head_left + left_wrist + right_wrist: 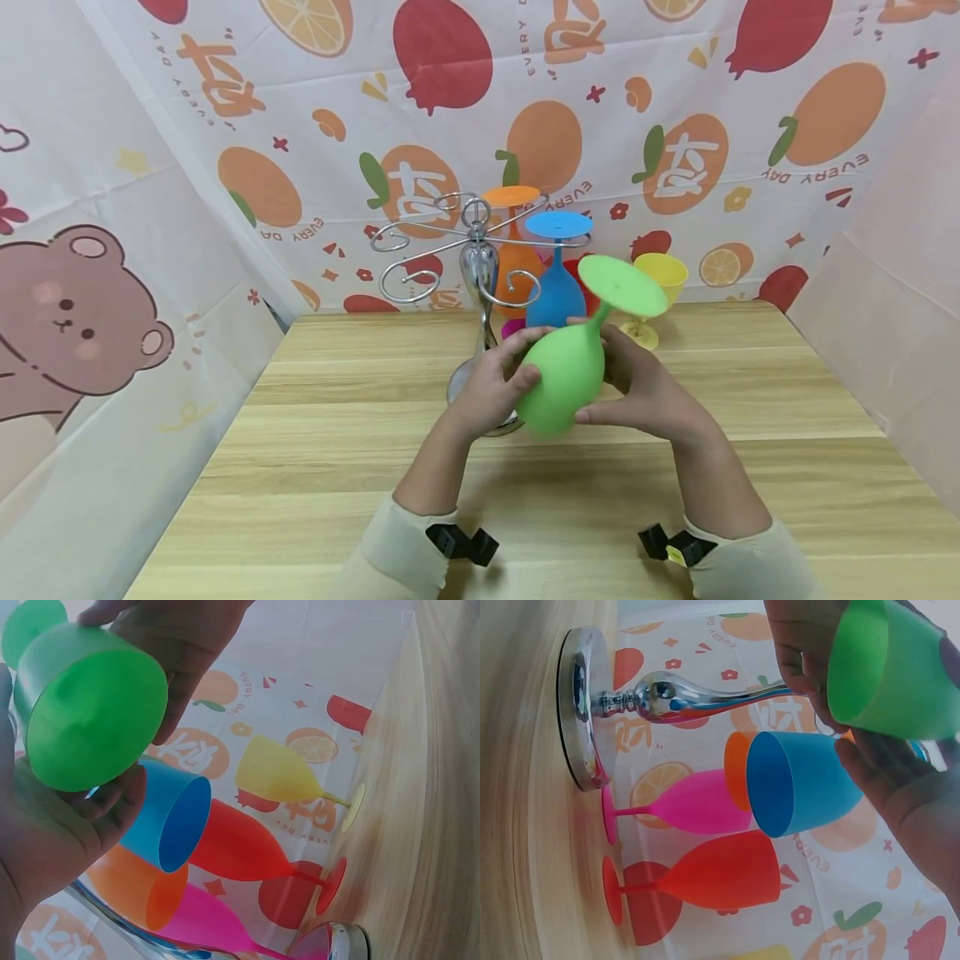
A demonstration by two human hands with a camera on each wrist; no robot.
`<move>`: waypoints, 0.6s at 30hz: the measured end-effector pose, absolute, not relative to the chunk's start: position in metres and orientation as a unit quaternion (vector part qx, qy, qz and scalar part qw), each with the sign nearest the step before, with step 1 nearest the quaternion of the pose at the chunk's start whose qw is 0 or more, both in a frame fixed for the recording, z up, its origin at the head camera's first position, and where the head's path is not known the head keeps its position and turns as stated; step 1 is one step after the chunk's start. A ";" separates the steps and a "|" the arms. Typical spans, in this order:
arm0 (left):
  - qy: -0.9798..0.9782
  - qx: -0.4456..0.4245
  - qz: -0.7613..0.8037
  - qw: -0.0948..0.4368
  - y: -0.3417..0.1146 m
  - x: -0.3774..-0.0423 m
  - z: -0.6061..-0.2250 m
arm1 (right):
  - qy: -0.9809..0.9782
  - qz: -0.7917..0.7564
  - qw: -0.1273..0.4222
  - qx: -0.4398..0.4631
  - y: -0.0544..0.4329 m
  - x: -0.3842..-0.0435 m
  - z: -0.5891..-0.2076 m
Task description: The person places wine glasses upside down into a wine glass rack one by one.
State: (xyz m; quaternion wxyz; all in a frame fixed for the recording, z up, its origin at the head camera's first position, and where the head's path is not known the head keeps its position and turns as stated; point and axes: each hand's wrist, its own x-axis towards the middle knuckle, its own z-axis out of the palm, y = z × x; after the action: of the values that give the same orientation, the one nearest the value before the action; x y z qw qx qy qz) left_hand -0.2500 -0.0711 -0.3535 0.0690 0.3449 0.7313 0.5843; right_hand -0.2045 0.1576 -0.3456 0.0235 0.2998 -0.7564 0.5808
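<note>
Both hands hold a green plastic goblet (562, 379), tilted upside down with its foot up and to the right. My left hand (487, 387) grips the bowl from the left, thumb on the near side. From the right, my right hand (645, 387) holds the bowl, its thumb near the rim and its other fingers partly hidden behind. The open mouth of the bowl shows in both wrist views. Just behind the hands stands a chrome goblet rack (480, 267) with curled wire arms. A blue goblet (557, 292) and an orange goblet (513, 250) hang upside down from it.
Upright on the wooden table (315, 467) stand a yellow goblet (662, 279), a red goblet (724, 871) and a pink goblet (701, 802), behind and right of the rack. A fruit-printed cloth (465, 125) hangs along the table's back edge.
</note>
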 end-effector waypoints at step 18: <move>0.709 0.355 0.607 0.061 -0.071 -0.254 -0.355 | -0.747 0.629 0.039 0.213 0.155 -0.210 -0.346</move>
State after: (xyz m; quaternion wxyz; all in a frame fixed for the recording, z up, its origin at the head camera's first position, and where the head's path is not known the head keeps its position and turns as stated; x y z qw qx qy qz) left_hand -0.2540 -0.0706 -0.3551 0.0613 0.3552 0.7087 0.6065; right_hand -0.2101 0.1551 -0.3463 0.0391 0.2133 -0.7466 0.6289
